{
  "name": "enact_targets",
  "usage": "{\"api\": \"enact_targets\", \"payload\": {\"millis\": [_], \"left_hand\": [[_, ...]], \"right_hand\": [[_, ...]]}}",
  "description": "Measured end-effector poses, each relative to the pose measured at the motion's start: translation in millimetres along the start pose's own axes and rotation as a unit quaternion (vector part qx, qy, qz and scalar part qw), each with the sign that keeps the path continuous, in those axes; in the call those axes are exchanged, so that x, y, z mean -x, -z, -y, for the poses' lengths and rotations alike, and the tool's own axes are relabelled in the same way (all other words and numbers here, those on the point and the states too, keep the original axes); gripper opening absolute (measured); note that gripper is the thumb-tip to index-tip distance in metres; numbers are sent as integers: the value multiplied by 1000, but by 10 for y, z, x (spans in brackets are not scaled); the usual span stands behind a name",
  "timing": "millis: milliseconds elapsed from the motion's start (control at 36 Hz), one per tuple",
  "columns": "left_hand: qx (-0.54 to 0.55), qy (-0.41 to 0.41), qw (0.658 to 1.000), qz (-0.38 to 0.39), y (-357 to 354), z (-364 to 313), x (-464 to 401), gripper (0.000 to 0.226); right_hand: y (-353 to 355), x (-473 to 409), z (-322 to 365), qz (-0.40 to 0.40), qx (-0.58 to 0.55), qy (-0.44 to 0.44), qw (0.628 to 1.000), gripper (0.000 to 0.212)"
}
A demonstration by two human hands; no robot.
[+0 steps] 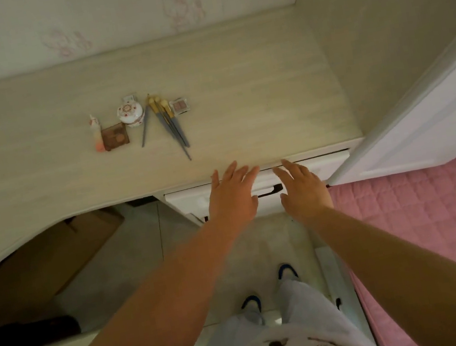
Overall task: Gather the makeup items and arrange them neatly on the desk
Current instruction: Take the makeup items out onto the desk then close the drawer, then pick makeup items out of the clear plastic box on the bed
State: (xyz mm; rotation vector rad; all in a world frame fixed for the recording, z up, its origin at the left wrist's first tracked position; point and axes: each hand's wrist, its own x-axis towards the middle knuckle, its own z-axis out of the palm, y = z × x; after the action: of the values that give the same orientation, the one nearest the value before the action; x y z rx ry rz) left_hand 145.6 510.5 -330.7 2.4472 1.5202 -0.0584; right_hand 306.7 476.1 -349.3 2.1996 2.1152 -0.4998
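- L hand [233, 199] & R hand [303, 190]: fingers spread, grip released, nothing held, in front of drawer [257, 189].
- Brushes [171, 125], jar [130, 114], palette [114, 136] grouped on surface [253, 101].

- My pale wood-grain desk [236, 86] carries one small cluster.
- A brown palette [115, 136] lies central; a pink-tipped tube [96, 133] at its 9 o'clock.
- A round floral jar [130, 114] at 1 o'clock.
- Brushes [166, 122] at 3 o'clock, a small pink compact [180, 106] just beyond.
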Motion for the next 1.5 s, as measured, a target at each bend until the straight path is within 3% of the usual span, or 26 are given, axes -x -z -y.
{"api": "enact_targets", "payload": {"millis": [417, 861, 1056, 1500], "left_hand": [[-63, -191, 978, 58, 109, -562, 396, 65], [-69, -384, 919, 51, 195, -1958, 999, 62], [-91, -463, 880, 49, -13, -2729, 1745, 68], [-68, -609, 781, 121, -601, -4169, 4144, 71]], "right_hand": [[27, 1427, 7, -89, -104, -217, 967, 56], [62, 3014, -475, -169, -157, -431, 872, 57], [-87, 4028, -631, -186, -133, -489, 842, 57], [-825, 6786, -409, -194, -133, -650, 723, 57]]}}
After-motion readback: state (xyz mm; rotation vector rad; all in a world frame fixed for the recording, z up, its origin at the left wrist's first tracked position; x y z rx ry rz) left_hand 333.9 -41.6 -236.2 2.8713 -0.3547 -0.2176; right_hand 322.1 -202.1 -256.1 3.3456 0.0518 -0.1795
